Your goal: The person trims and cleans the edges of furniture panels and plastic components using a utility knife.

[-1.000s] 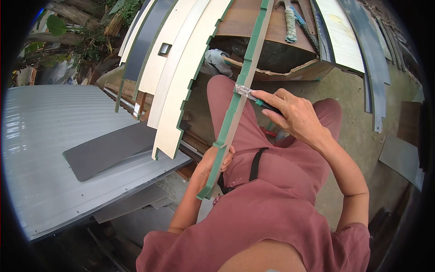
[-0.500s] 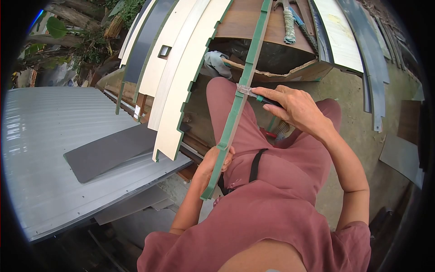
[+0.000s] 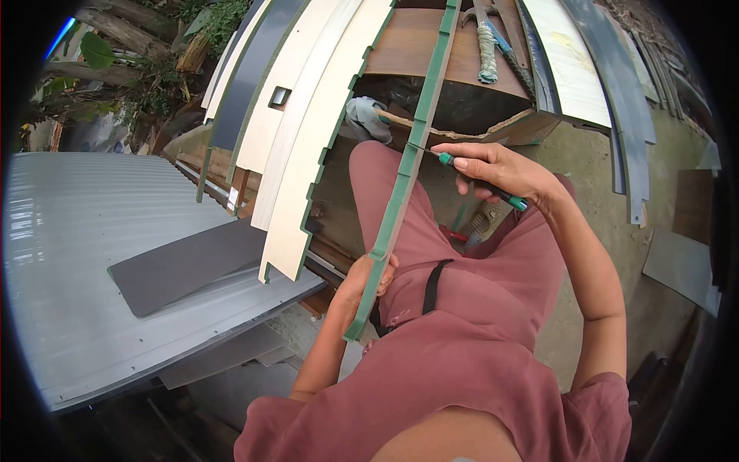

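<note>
A long green-edged strip (image 3: 402, 185) with notches slants across my lap, its near end close to my waist. My left hand (image 3: 362, 279) is wrapped round it from below near that end. In my right hand (image 3: 504, 171) is a scraper (image 3: 499, 192) with a green and black handle, gripped with the index finger along the top. Its thin flat blade is seen almost edge-on and reaches the strip's right side at about mid-length; whether it touches is hard to tell.
Pale notched boards (image 3: 323, 146) lie at the left of the strip. A wooden box (image 3: 462, 100) with a torn edge stands ahead, carrying a hammer (image 3: 486, 54) with a wrapped handle. At left, a dark panel (image 3: 185, 266) rests on a corrugated metal sheet (image 3: 85, 223).
The scraper's blade has turned from showing its flat face to nearly edge-on, and its handle now points down to the right. My left hand keeps its hold on the strip.
</note>
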`<state>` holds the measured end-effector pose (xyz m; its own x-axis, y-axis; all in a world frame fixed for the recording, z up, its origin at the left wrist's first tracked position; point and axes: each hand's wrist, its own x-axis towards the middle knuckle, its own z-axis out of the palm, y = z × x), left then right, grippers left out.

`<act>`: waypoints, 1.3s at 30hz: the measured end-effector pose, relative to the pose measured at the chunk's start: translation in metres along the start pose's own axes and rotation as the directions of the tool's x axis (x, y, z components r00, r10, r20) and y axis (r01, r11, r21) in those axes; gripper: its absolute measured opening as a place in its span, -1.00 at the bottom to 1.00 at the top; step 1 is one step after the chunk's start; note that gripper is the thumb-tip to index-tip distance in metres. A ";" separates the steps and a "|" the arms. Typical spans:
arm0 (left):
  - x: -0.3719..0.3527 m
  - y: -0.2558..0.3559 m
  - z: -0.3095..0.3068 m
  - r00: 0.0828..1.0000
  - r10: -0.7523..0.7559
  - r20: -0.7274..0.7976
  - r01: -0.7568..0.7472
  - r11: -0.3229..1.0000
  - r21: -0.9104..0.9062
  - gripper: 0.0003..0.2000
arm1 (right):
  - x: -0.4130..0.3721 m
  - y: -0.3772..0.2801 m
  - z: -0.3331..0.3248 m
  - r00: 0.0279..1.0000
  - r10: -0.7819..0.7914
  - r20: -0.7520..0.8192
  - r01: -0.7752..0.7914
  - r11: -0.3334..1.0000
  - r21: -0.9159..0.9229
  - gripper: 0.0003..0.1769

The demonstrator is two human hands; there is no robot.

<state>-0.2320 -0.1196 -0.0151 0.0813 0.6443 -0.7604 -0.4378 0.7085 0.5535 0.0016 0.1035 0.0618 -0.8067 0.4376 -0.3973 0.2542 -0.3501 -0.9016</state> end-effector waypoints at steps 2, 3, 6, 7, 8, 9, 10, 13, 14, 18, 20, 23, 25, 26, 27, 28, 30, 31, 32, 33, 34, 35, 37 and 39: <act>0.004 -0.004 -0.002 1.000 0.007 -0.006 -0.007 1.000 0.010 -0.74 | 0.005 0.000 -0.007 0.999 0.031 0.039 -0.033 0.998 0.061 -0.47; 0.007 -0.006 -0.004 1.000 0.012 -0.012 -0.012 1.000 0.018 -0.69 | 0.009 0.001 -0.011 0.995 0.062 0.082 -0.072 0.990 0.120 -0.45; 0.012 -0.012 -0.009 0.999 0.028 0.023 -0.028 0.999 0.018 -0.67 | 0.018 0.008 -0.020 0.984 0.078 0.162 -0.113 0.969 0.218 -0.42; 0.013 -0.013 -0.010 0.999 0.032 0.023 -0.032 0.999 0.018 -0.67 | 0.019 0.010 -0.022 0.974 0.091 0.208 -0.150 0.945 0.291 -0.40; 0.014 -0.014 -0.011 0.999 0.036 0.033 -0.037 0.999 0.016 -0.67 | 0.020 0.010 -0.024 0.974 0.090 0.208 -0.149 0.946 0.288 -0.40; 0.015 -0.014 -0.012 0.998 0.040 0.043 -0.040 0.999 0.015 -0.66 | 0.020 0.010 -0.025 0.968 0.102 0.229 -0.165 0.947 0.276 -0.40; 0.015 -0.014 -0.012 0.998 0.040 0.043 -0.041 0.999 0.013 -0.66 | 0.020 0.010 -0.026 0.962 0.114 0.249 -0.181 0.947 0.265 -0.40; 0.016 -0.015 -0.011 0.999 0.025 0.031 -0.026 0.999 0.020 -0.64 | 0.019 0.008 -0.020 0.977 0.074 0.199 -0.082 0.996 0.033 -0.40; 0.017 -0.014 -0.011 0.999 0.020 0.031 -0.021 1.000 0.015 -0.64 | 0.017 0.005 -0.017 0.983 0.055 0.176 -0.051 0.998 -0.026 -0.42; 0.016 -0.013 -0.011 0.999 0.026 0.036 -0.027 0.999 0.025 -0.62 | 0.012 0.001 -0.016 0.994 0.053 0.098 -0.060 0.996 0.073 -0.43; 0.018 -0.015 -0.014 0.998 0.026 0.051 -0.026 1.000 0.004 -0.63 | 0.014 0.003 -0.018 0.994 0.062 0.086 -0.067 0.996 0.062 -0.43; 0.018 -0.016 -0.013 0.998 0.031 0.060 -0.029 0.999 -0.020 -0.63 | 0.015 0.009 -0.017 0.992 0.087 0.091 -0.094 0.993 0.070 -0.44; 0.018 -0.017 -0.013 0.998 0.037 0.050 -0.035 0.999 -0.025 -0.63 | 0.016 0.011 -0.017 0.988 0.104 0.115 -0.114 0.989 0.088 -0.45; 0.018 -0.017 -0.013 0.998 0.041 0.047 -0.041 0.999 -0.017 -0.63 | 0.017 0.011 -0.018 0.987 0.102 0.125 -0.111 0.991 0.072 -0.46; 0.018 -0.017 -0.013 0.998 0.046 0.044 -0.046 0.999 -0.009 -0.63 | 0.018 0.011 -0.019 0.986 0.099 0.135 -0.107 0.993 0.056 -0.47; 0.018 -0.017 -0.013 0.998 0.045 0.043 -0.045 0.999 -0.009 -0.63 | 0.019 0.011 -0.019 0.986 0.099 0.136 -0.108 0.993 0.057 -0.47; 0.018 -0.017 -0.013 0.997 0.060 0.053 -0.058 0.998 -0.029 -0.64 | 0.020 0.009 -0.018 0.995 0.023 0.095 -0.005 0.984 -0.180 -0.47; 0.017 -0.017 -0.012 0.997 0.059 0.055 -0.057 0.998 -0.027 -0.64 | 0.020 0.007 -0.017 0.995 0.022 0.093 -0.005 0.984 -0.179 -0.47; 0.017 -0.017 -0.012 0.997 0.056 0.053 -0.054 0.998 -0.028 -0.64 | 0.018 0.004 -0.015 0.997 -0.027 0.071 0.047 0.953 -0.300 -0.47; 0.018 -0.016 -0.012 0.997 0.053 0.051 -0.051 0.998 -0.030 -0.65 | 0.017 0.002 -0.013 0.995 -0.077 0.057 0.094 0.904 -0.418 -0.47; 0.018 -0.016 -0.012 0.997 0.053 0.052 -0.052 0.998 -0.029 -0.65 | 0.016 0.003 -0.011 0.995 -0.077 0.055 0.094 0.904 -0.418 -0.47; 0.018 -0.016 -0.012 0.998 0.042 0.052 -0.041 0.999 -0.026 -0.66 | 0.016 0.005 -0.008 0.986 -0.165 0.002 0.140 0.831 -0.539 -0.49; 0.017 -0.014 -0.011 0.998 0.031 0.048 -0.029 0.999 -0.023 -0.67 | 0.017 0.011 -0.006 0.966 -0.257 -0.036 0.173 0.740 -0.650 -0.52; 0.016 -0.012 -0.010 0.999 0.011 0.042 -0.009 0.999 -0.036 -0.75 | 0.020 0.018 -0.006 0.899 -0.435 -0.048 0.237 0.577 -0.782 -0.55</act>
<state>-0.2342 -0.1206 -0.0373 0.1137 0.6633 -0.7397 -0.4702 0.6917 0.5481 -0.0068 0.1104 0.0367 -0.8101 0.5857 0.0267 0.3724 0.5491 -0.7482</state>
